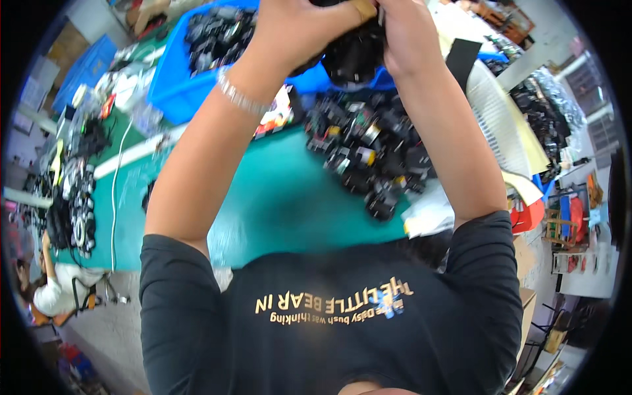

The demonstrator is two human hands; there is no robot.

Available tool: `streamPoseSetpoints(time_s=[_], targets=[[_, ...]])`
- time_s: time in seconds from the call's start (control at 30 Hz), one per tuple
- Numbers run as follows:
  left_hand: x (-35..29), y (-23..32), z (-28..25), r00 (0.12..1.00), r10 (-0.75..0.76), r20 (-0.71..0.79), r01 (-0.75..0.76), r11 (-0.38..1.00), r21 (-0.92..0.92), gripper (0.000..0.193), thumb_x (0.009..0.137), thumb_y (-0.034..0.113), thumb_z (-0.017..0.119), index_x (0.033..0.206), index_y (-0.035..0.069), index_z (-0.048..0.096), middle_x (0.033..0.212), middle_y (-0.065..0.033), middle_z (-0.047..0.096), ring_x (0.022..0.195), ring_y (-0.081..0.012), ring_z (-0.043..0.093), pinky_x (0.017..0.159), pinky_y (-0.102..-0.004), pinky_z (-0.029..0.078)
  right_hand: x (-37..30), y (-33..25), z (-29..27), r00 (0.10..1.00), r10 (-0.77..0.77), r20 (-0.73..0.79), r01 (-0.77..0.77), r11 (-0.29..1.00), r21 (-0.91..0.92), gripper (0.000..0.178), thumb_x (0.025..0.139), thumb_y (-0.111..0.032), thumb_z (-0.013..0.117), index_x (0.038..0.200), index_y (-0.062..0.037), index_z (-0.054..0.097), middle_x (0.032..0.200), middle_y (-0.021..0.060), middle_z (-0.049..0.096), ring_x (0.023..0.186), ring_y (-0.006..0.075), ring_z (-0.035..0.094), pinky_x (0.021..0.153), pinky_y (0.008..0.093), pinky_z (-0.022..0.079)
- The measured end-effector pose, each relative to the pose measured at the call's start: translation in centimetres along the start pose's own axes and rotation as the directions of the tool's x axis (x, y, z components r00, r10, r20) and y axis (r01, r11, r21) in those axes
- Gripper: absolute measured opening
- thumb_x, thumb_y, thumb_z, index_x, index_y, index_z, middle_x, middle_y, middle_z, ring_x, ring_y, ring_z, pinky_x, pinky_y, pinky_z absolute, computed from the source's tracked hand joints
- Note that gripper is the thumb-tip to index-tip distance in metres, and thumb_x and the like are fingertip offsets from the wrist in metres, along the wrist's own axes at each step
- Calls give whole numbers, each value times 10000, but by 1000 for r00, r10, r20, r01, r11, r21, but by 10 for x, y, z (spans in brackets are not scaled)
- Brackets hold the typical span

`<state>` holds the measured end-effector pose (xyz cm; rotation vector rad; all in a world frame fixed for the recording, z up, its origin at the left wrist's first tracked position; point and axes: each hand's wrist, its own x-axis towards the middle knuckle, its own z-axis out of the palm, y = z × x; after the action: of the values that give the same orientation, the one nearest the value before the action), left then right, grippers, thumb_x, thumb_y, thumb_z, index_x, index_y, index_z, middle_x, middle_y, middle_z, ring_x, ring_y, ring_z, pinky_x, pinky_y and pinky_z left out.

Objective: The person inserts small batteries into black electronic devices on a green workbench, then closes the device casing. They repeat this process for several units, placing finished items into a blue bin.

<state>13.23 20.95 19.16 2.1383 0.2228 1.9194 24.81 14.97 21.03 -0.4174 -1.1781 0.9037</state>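
Head view. Both forearms rise to the upper edge, where the hands meet over the far part of the bench [257, 197]. Left grip [306, 29]: closed on the left side of a black object [354, 59], thumb laid across toward its top; a yellow patch shows at the thumb tip, nature unclear. Right grip [413, 43]: closed on the right side of the same object. Fingers of both are partly cut off by the upper edge. Object is dark, rounded at its lower end and slightly blurred; exact kind cannot be told. It is held up between the two hands, nearer the far side of the bench.

Below and right of it: a loose pile of black parts [375, 148] with silver and yellow bits, lying on the green surface between the forearms. Beyond the left forearm: a blue bin [164, 92] containing more dark parts [217, 36]. A white packet [429, 214] lies beside the right elbow. A white cable [116, 191] runs along the left of the bench. Far left: a seated person in a light top [66, 289], one arm reaching toward dark items [62, 210].
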Motion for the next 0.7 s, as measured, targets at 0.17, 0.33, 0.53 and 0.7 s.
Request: streamPoseSetpoints(time_s=[0.17,0.33,0.53,0.7], targets=[[44,-119,104,948,-312,68,315,882,-351,649,701,69,751,1225,81,368,1059,-100,552,971,-179,549,826,-303,490,107,25,-118,993,-87,-79,40,884,-467,528,756,-21,620,1270,-61,507,1069,68,603,966,149,560,844,259,446],[-29,-217,160,450,-692,564,890,303,-340,762,688,213,752,1295,15,337,1171,-167,509,1048,-232,515,895,-350,435,120,110,-240,957,141,-253,-267,91,-959,520,732,-165,617,1222,-4,549,1173,197,604,1099,261,580,953,344,427],[-58,-240,169,552,-691,467,468,720,513,548,797,324,562,1273,67,476,1316,-185,460,1254,-350,392,1028,-461,328,89,133,-231,912,211,-352,-249,-397,-884,337,818,-228,549,1113,-72,590,1145,129,599,1114,283,537,932,435,402],[-63,-230,168,670,-647,364,288,678,676,532,813,361,563,1244,55,505,1322,-185,473,1255,-340,407,1025,-445,336,89,134,-227,918,93,-386,-280,-539,-795,388,818,-282,565,1161,-103,534,1162,103,567,1125,271,514,940,444,366]])
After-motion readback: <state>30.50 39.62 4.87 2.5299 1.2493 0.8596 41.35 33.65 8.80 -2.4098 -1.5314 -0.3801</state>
